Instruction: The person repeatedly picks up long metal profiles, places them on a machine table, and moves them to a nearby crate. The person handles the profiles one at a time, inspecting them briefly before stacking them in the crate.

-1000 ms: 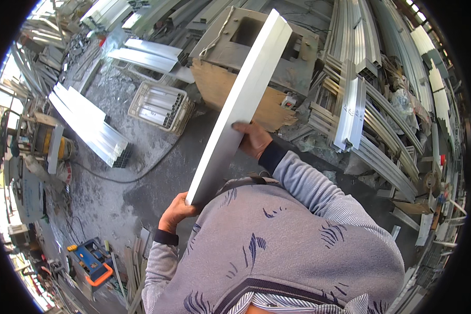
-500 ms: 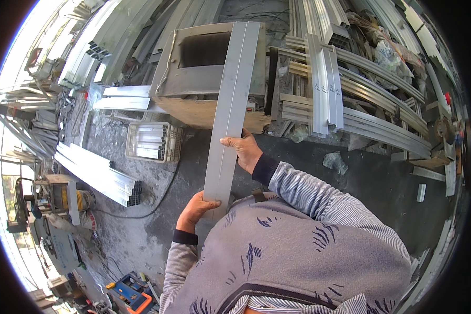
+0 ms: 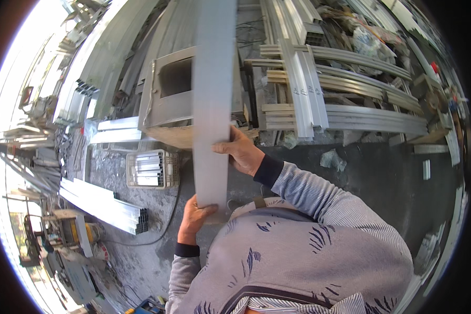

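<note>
A long flat metal profile [image 3: 212, 99], pale grey and blurred by motion, stretches from my waist up past the top edge of the picture. My left hand [image 3: 194, 215] grips its near end from the left side, thumb lying across the face. Farther along, my right hand [image 3: 242, 152] is closed around the right edge, thumb also on top. The fingers of both hands are partly hidden beneath the profile. Under its far part stands a box-shaped machine [image 3: 152, 99] with a dark opening and a wooden base; the profile covers part of it.
A plastic crate [image 3: 169, 170] of short metal pieces stands on the floor to the left. Stacked profiles [image 3: 102, 204] lie nearby, close to a cable [image 3: 167, 225]. At right, long metal bars [image 3: 371, 119] rest on a rack. Crumpled plastic [image 3: 333, 160] lies on the floor.
The profile has swung to the left and come nearer upright in the picture, its far end now beyond the top edge. Both hands keep their hold. The whole view has shifted slightly.
</note>
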{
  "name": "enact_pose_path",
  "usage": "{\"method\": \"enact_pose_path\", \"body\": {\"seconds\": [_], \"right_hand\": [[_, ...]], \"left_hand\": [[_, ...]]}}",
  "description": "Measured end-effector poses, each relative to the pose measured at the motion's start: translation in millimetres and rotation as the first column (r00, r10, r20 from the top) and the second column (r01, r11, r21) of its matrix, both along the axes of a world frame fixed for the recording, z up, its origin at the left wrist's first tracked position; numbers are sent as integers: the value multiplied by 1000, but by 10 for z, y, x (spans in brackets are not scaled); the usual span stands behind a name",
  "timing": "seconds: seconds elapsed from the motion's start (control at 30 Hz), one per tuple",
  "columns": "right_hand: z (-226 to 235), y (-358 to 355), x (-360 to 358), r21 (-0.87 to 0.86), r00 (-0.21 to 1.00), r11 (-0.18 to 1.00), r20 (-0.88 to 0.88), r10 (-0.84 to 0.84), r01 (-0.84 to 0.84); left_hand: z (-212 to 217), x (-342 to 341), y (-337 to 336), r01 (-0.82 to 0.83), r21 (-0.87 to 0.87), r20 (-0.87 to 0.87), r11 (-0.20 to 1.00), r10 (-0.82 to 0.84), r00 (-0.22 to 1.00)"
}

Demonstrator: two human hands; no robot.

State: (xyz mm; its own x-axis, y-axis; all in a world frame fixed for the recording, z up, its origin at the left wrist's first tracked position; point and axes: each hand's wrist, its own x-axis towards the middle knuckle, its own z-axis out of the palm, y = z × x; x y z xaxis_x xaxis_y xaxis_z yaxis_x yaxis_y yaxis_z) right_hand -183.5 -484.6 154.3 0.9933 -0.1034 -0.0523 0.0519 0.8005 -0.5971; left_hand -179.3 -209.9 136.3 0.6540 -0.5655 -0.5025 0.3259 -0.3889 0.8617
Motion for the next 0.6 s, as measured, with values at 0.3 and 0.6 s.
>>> {"method": "enact_pose_path", "body": {"seconds": [0.3,0.6], "right_hand": [[461,222,-18,-203,829,926,414,375,-318],[183,-390,-560,-490,855,741,16,-518,458]], "left_hand": [[673,376,-337,81,-464,-89,882,-137,987],[-531,857,-275,243,-278,-113,930,-282,953]]}}
